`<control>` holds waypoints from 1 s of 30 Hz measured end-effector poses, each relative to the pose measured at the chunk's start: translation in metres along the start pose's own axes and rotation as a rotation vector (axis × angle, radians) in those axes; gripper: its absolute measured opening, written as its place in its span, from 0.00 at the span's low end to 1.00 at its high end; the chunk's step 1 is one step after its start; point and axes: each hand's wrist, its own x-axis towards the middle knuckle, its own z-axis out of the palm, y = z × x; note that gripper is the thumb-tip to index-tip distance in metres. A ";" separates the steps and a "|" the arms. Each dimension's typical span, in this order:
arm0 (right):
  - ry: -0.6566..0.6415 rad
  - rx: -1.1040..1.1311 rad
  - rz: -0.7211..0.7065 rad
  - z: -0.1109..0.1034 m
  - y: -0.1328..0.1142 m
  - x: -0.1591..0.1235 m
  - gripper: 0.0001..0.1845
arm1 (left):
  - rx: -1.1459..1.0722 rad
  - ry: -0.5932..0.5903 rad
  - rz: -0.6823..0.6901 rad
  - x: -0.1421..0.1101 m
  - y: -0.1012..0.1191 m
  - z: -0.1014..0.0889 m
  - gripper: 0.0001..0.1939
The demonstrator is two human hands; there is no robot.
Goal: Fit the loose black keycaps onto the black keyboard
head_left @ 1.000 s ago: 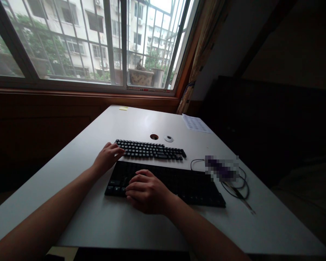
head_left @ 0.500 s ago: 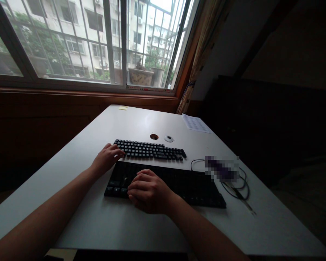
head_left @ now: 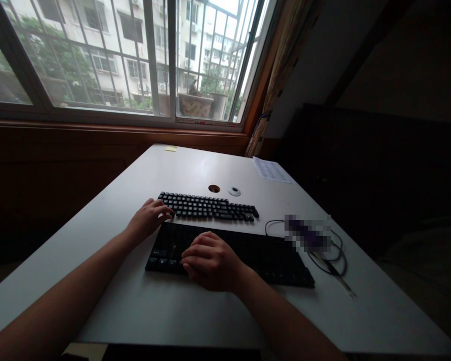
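My left hand [head_left: 149,219] is at the left end of the rows of loose black keycaps [head_left: 206,206], its thumb and fingers pinched at a small dark keycap [head_left: 172,214]. Closer to me lies a black keyboard base [head_left: 274,255]. A few keycaps [head_left: 162,261] sit in its lower left corner; the rest of its top looks dark and keyless. My right hand [head_left: 212,263] rests over the left-middle part of the base with curled fingers, its fingertips just right of those seated keycaps. Whatever lies under or between them is hidden.
On the white desk [head_left: 108,301], a blurred-out purple item [head_left: 308,234] and a looped black cable [head_left: 340,271] lie to the right. Farther back are a cable hole [head_left: 214,189], its round cover [head_left: 234,191], printed paper [head_left: 272,170] and a yellow note [head_left: 171,149].
My right hand has shifted slightly right along the keyboard base, uncovering a little more of the seated keycaps. My left hand stays at the end of the keycap rows.
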 end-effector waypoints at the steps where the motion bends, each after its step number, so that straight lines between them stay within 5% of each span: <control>1: 0.015 0.004 0.007 0.000 0.000 0.000 0.05 | -0.012 -0.002 -0.004 0.000 0.000 0.000 0.08; 12: 0.219 0.014 0.143 -0.004 0.005 -0.002 0.06 | -0.237 0.020 -0.067 0.003 0.003 -0.019 0.12; 19: 0.280 0.007 0.233 -0.005 0.012 -0.005 0.07 | -0.402 -0.231 0.156 0.004 0.041 -0.047 0.09; 24: 0.262 -0.004 0.259 -0.004 0.013 -0.006 0.08 | -0.366 -0.399 0.235 0.000 0.061 -0.050 0.06; 30: 0.235 0.024 0.269 -0.003 0.014 -0.007 0.09 | -0.379 -0.463 0.236 -0.004 0.064 -0.050 0.05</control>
